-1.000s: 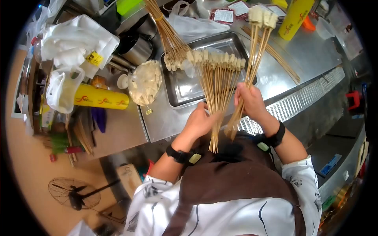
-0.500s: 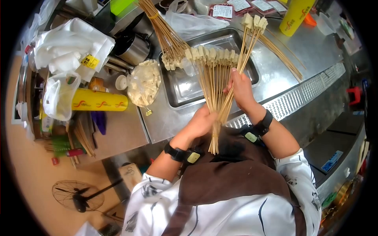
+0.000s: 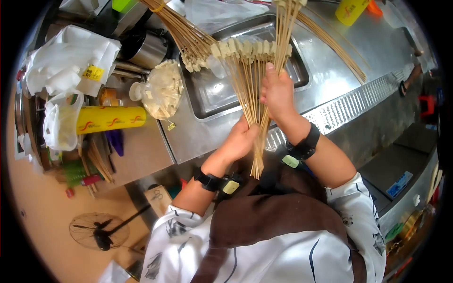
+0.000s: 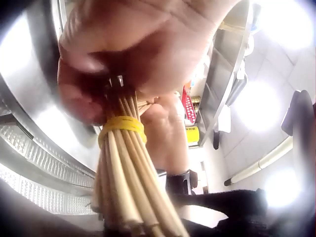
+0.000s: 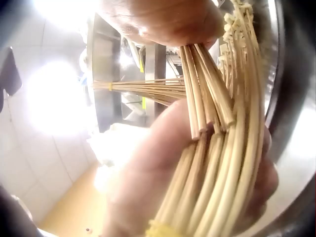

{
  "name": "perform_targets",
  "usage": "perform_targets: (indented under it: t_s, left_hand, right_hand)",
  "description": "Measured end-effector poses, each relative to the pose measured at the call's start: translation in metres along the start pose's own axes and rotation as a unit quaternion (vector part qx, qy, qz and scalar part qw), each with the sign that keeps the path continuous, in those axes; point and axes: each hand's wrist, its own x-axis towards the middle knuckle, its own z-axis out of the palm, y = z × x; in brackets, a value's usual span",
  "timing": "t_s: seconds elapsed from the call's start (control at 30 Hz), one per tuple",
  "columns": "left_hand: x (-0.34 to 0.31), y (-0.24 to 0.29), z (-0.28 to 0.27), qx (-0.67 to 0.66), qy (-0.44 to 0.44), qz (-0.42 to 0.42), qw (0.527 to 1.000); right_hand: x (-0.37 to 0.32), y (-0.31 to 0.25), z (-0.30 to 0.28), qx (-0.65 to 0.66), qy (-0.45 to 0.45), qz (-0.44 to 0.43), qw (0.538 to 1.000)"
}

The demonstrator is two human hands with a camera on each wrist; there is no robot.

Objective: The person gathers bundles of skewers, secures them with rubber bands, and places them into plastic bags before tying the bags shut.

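Because the steel counter (image 3: 330,75) takes up the space ahead, the work hangs over its metal tray (image 3: 203,96), whose breadth should help if a piece drops off. The fanned skewer bundle (image 3: 247,89) stands tilted above the tray's near side, its lower sticks gripped by the curled left hand (image 3: 240,141); that hold is best kept firm low down, so the upper ends can spread without slipping. The right hand (image 3: 279,94) closes round a smaller skewer cluster (image 3: 283,33), just beside the fan, and should steer it nearly parallel to the other sticks. Its white pieces (image 3: 290,4) sit higher than the fan's row, so evening the heads would call for lowering it gently. The cluster's cut ends (image 5: 197,134) lie over the bundle above the yellow band (image 4: 122,129); whether they touch the left thumb is hard to tell in the glare.
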Motion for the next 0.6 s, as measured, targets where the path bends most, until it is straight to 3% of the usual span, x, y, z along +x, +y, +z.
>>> perform_targets:
  t_s: [0.03,0.1,0.17,0.27,0.33,0.4,0.47,0.6]
  left_hand:
    - [-0.002,-0.001,0.000,0.018,0.008,-0.004,1.000]
    - [-0.001,-0.006,-0.004,0.029,-0.007,-0.024,0.999]
    - [0.000,-0.003,-0.004,0.059,-0.007,-0.040,0.997]
    - [-0.004,0.001,-0.003,0.042,-0.003,-0.036,0.998]
    - [-0.005,0.008,-0.005,0.041,-0.013,-0.041,0.998]
    - [-0.005,0.016,-0.007,0.040,-0.023,-0.046,0.998]
    - [-0.004,0.022,-0.009,0.123,-0.028,-0.097,0.987]
    - [-0.001,0.021,-0.012,0.168,-0.026,-0.050,0.984]
  right_hand:
    - [0.002,0.008,-0.001,0.002,0.005,0.004,1.000]
    - [0.012,0.027,-0.004,-0.085,0.015,-0.101,0.991]
    - [0.014,0.032,-0.008,-0.103,0.017,-0.102,0.989]
    - [0.003,0.029,-0.009,-0.059,0.017,-0.082,0.995]
    - [-0.007,0.022,-0.009,-0.003,0.011,0.001,1.000]
    - [-0.013,0.027,-0.009,-0.027,-0.002,-0.002,1.000]
    - [-0.017,0.028,-0.008,-0.052,-0.015,-0.006,0.999]
    - [-0.022,0.024,-0.009,-0.033,-0.032,0.045,0.998]
